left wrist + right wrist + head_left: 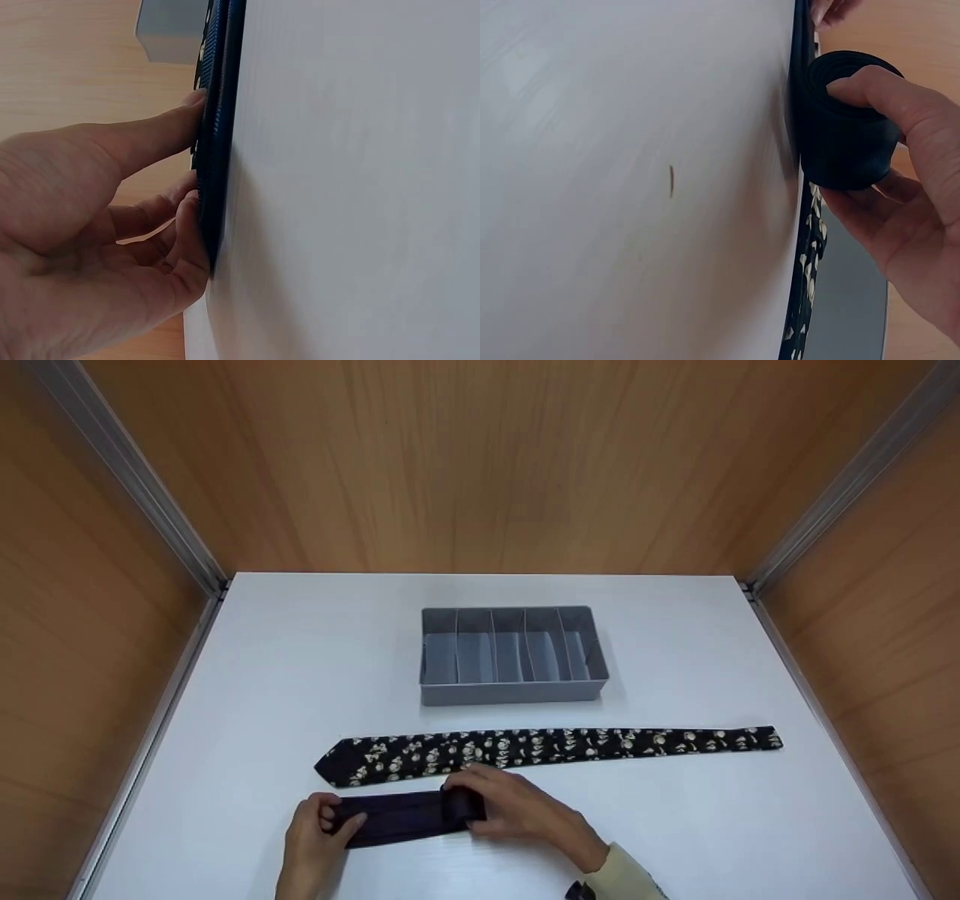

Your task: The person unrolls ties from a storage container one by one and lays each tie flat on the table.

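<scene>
A dark navy necktie (405, 815) lies near the front of the white table, its right part wound into a thick roll and its left part flat. My right hand (517, 806) grips the roll (847, 142) between thumb and fingers, with the thumb on the coiled end in the right wrist view. At the tie's flat left end, my left hand (315, 832) pinches the fabric by its edges; in the left wrist view the thumb and fingertips (191, 225) press against the blue cloth. Just behind lies a black necktie with pale flowers (540, 746), stretched out full length.
A grey box (514, 692) with several narrow compartments stands behind the flowered tie. Wooden panels (480, 465) enclose the white table (300, 660) at the back and both sides, with metal rails in the corners.
</scene>
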Available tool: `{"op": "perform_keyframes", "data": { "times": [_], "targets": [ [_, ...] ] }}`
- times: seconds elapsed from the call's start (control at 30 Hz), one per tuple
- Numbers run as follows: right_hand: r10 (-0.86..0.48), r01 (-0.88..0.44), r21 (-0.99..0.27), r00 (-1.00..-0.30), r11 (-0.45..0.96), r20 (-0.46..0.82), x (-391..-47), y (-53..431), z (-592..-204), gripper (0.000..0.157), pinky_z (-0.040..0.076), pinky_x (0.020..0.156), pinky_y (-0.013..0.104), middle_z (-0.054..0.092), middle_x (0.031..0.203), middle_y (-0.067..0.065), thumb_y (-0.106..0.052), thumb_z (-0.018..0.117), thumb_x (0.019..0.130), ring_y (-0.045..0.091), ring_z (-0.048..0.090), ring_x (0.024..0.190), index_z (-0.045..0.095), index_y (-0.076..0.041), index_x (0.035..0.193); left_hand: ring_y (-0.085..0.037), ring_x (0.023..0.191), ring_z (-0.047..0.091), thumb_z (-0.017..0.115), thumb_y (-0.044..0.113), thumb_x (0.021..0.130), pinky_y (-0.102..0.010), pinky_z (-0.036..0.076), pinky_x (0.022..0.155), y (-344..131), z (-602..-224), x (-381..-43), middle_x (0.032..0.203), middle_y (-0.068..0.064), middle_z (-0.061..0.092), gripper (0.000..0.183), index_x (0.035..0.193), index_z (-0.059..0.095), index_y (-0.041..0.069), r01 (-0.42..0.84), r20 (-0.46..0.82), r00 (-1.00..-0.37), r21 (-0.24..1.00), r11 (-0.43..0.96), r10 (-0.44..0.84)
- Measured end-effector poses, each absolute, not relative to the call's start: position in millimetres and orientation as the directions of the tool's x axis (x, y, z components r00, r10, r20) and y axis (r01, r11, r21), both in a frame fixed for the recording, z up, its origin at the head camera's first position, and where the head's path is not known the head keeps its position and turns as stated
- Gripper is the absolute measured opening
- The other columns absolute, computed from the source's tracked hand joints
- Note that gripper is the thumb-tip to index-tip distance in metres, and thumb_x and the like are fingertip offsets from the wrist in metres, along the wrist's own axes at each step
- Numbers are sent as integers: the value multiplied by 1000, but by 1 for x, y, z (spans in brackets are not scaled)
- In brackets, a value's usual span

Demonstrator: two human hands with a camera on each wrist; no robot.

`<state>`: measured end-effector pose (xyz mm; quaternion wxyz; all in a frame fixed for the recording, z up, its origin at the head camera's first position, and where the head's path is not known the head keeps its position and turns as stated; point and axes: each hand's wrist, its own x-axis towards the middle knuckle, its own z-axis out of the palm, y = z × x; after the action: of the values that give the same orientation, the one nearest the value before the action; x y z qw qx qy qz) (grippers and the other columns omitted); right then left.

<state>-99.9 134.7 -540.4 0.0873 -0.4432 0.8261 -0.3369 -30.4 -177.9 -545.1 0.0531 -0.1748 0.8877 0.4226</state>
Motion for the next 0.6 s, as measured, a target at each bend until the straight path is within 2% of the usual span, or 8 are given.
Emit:
{"op": "perform_keyframes", "data": {
  "times": [0.3,0.6],
  "targets": [
    [-803,-707,-615,-564,348,194,-101,141,-542,61,51,94,27,59,127,1,-13,84,84,11,58,111,55,-19,137,-23,86,45,80,14,90,-30,42,73,-177,-545,-30,95,-10,46,41,115,54,-3,-362,-246,-931,726,585,-270],
    [-798,-681,-644,-577,349,178,-101,146,-543,61,51,97,28,60,127,-3,-11,83,83,9,57,113,56,-20,137,-22,87,45,81,15,90,-31,43,74,-177,-545,-29,96,-10,47,41,115,54,-3,-350,-241,-935,736,580,-258]
  ]
}}
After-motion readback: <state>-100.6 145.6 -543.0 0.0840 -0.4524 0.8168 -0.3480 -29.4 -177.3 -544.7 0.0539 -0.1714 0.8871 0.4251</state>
